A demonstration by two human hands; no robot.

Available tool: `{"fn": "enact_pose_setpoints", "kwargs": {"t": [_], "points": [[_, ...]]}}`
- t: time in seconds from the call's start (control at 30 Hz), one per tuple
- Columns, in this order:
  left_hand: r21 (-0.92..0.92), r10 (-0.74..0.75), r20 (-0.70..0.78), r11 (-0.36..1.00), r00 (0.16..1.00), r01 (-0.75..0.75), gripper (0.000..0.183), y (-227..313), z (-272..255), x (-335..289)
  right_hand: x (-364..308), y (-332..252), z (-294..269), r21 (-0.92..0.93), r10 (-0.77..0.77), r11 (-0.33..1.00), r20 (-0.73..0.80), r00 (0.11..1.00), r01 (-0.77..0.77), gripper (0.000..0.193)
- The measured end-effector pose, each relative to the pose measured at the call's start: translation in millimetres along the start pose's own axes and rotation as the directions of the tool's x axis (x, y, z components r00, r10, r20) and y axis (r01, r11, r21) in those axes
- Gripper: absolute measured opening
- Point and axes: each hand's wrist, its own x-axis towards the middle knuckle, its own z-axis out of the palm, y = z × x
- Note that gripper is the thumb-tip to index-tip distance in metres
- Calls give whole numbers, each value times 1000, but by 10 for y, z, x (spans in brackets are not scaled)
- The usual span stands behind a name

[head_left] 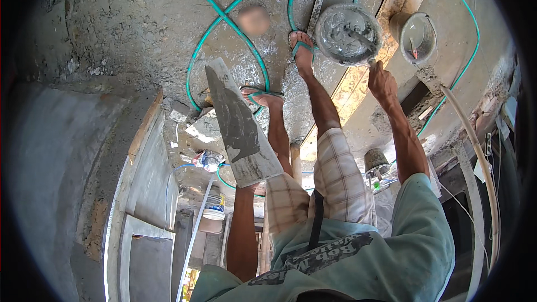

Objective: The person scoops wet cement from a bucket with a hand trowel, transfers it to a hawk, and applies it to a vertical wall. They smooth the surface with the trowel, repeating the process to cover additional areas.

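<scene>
My right hand [383,85] is closed round the handle of a trowel [363,41], whose blade dips into wet grey mortar [342,27]. That mortar fills much of a round bucket [320,42] ahead of my right foot. On my left, a long pale mortar board [263,169] is held up in front of my left thigh, with a dark layer of mortar [238,126] spread over its face. My left hand is behind the board's near end; its fingers are hidden, and only the wrist [244,193] and forearm show below.
A second bucket [395,25], holding liquid and a red-tipped tool, stands right of the mortar bucket. Wooden planks [358,84] run beneath. A green hose [191,72] loops around my feet. A concrete-edged structure [134,173] rises at left; a curved pipe [475,151] stands right.
</scene>
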Motion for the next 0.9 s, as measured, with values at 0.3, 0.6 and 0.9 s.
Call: {"fn": "enact_pose_setpoints", "kwargs": {"t": [0.3, 0.6, 0.9], "points": [[57, -1, 65, 998, 998, -2, 54, 118, 69, 219, 557, 369, 928, 356, 90, 935, -198, 976, -14, 47], [291, -60, -62, 954, 996, 76, 45, 142, -59, 227, 337, -229, 1167, 790, -119, -415, 445, 888, -451, 34], [74, -4, 44, 997, 999, 0, 54, 79, -391, 736, -44, -175, 1247, 714, -146, -534, 449, 882, -452, 41]]}}
